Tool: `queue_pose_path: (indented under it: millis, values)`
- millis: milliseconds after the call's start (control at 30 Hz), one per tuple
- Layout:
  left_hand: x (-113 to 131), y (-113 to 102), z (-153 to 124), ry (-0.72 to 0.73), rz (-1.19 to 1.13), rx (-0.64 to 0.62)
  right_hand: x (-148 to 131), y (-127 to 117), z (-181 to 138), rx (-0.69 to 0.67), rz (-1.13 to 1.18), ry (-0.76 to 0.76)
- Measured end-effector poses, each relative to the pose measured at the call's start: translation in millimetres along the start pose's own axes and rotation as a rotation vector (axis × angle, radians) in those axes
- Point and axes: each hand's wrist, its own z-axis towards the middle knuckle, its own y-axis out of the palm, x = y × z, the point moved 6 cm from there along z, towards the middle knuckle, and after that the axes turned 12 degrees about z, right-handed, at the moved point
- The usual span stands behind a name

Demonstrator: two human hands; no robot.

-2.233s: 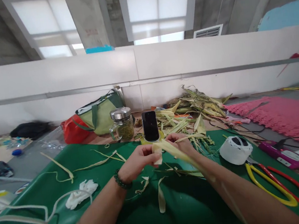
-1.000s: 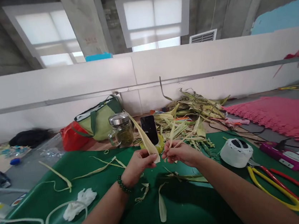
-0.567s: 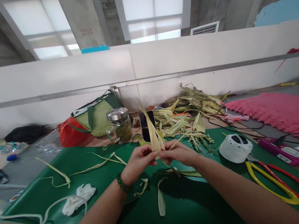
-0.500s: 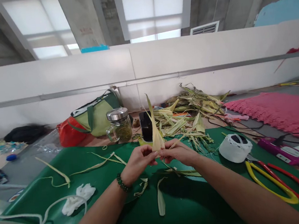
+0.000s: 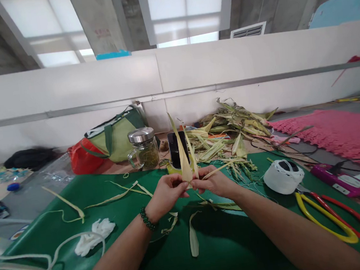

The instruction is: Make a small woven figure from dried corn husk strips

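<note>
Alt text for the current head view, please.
Left hand and right hand pinch pale husk strips upright above a green mat. Behind are a dark phone, a lidded glass jar and a husk pile; scissors with red and yellow handles lie at right.

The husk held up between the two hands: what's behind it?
Behind the husk, a dark phone stands with a yellow object at its base. The husk hides part of the phone's front and some of the yellow object.
</note>
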Motion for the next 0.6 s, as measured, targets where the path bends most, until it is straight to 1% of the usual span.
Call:
queue_pose_path:
  millis: [233,333,433,500,600]
  values:
    - [4.1,2.7,-2.9,0.0,0.007,0.009,-1.5,2.0,-0.2,-0.026,-0.071,-0.044]
    - [5.6,2.0,-3.4,0.012,0.052,0.037,-3.2,2.3,-0.5,-0.036,-0.136,-0.079]
    - [6.9,2.2,-3.9,0.043,0.132,0.041,-2.0,3.8,-0.6,-0.049,-0.203,-0.095]
    - [7.3,2.4,-5.0,0.05,0.193,0.057,-1.3,5.1,-0.7,-0.031,-0.267,-0.131]
    - [9.5,2.0,-8.4,0.071,0.286,0.144,-2.4,6.0,-1.1,0.059,-0.397,-0.231]
